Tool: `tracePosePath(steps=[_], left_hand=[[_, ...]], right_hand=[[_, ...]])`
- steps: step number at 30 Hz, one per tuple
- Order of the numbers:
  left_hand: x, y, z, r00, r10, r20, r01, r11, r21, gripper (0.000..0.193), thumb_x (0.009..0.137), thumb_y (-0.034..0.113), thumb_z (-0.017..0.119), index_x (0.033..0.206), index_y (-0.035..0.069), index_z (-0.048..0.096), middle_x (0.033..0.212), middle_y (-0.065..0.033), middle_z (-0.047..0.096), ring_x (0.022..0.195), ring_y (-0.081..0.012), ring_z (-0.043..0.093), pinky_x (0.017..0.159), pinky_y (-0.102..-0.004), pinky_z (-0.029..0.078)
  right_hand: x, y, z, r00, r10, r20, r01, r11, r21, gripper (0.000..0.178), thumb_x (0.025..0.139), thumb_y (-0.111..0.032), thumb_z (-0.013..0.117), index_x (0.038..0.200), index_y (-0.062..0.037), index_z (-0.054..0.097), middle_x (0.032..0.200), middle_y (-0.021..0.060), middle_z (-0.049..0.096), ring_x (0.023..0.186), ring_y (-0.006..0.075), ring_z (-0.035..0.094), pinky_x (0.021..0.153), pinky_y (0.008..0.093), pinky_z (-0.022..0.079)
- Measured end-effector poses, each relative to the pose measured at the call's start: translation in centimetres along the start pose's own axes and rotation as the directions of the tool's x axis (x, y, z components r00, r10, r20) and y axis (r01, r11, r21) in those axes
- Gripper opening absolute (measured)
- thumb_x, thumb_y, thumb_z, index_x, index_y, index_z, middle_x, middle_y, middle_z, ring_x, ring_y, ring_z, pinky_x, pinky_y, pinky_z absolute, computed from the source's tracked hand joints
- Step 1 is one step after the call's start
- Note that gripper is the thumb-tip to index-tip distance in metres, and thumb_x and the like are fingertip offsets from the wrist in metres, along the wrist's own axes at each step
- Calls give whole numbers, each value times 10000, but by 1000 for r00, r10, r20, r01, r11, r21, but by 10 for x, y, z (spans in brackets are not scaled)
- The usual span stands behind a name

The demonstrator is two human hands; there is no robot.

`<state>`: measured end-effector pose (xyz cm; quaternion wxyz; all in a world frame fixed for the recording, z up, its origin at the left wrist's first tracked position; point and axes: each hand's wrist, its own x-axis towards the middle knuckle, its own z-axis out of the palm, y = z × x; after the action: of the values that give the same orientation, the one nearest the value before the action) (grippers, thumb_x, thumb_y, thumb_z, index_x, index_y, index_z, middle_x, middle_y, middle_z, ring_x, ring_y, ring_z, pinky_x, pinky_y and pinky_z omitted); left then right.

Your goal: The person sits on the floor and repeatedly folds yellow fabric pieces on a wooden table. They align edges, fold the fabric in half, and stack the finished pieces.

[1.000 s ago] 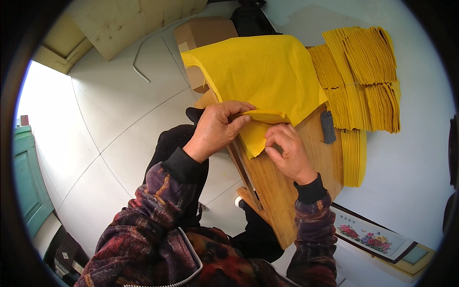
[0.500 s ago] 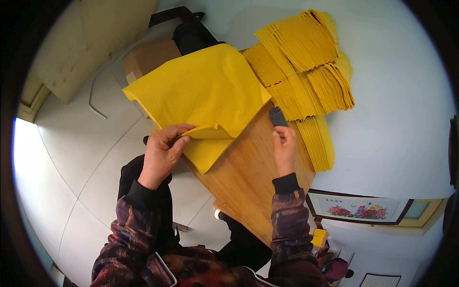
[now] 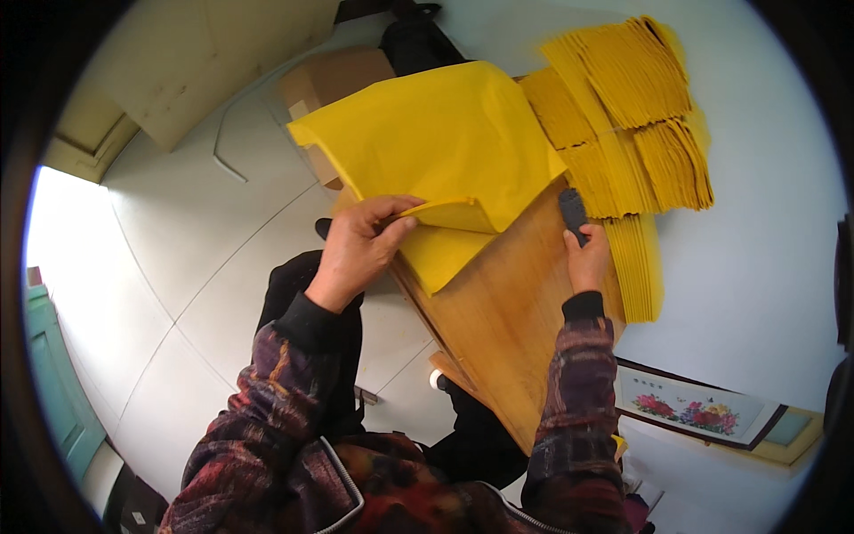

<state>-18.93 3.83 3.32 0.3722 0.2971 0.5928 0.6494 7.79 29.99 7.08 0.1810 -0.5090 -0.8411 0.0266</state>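
My left hand (image 3: pixel 356 249) pinches the folded-back edge of a yellow felt-like sheet (image 3: pixel 436 133) between thumb and fingers. The sheet lies across the wooden table (image 3: pixel 498 320), and its lifted flap shows another yellow layer beneath. In my right hand (image 3: pixel 587 258) is a dark grey strip with a rounded end (image 3: pixel 572 210), held by its lower part over the table's right side. Its upper end is near the sheet's right corner. What the strip is made of is too small to tell.
Folded yellow sheets (image 3: pixel 614 80) are piled in several bundles at the table's far right, against the pale wall. Behind the table stand a cardboard box (image 3: pixel 334 76) and a black bag (image 3: pixel 422 44). A framed flower picture (image 3: pixel 694 405) is at the right.
The whole view has swung, so table, sheets and hands appear farther right. Both hands keep their holds. The grey strip looks little changed beside the sheet's corner.
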Motion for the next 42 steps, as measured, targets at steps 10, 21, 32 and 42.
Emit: tracePosePath(steps=[10,21,32,42], left_hand=[[1,0,-2,1000,0,23,0,1000,3,203,945,74,617,1113,-26,674,961,-52,705,860,-95,610,813,-241,504],[2,-2,-2,999,27,41,-27,1000,8,199,948,75,618,1104,-38,669,1056,-68,708,900,-111,623,851,-254,507],[2,-1,-4,997,26,67,-26,1000,1,183,938,65,617,1077,-47,658,1077,-76,704,936,-113,616,872,-263,498],[2,-1,-12,986,17,163,3,993,-121,258,847,-28,537,1086,-63,628,1195,-91,656,930,-126,603,872,-239,486]], right_hand=[[-88,-151,-19,638,-735,229,691,678,250,327,787,-23,706,1109,-66,665,1029,94,580,927,301,557,825,389,488],[-64,-159,-17,638,-729,248,596,671,441,225,716,72,650,914,-34,652,938,101,622,908,304,580,780,378,492],[-46,-160,-21,626,-680,382,402,701,589,171,726,58,667,864,-27,614,940,106,632,922,305,605,807,365,501],[-40,-158,-20,605,-657,451,317,718,620,163,732,52,659,858,-19,584,946,97,618,932,267,597,820,336,487]])
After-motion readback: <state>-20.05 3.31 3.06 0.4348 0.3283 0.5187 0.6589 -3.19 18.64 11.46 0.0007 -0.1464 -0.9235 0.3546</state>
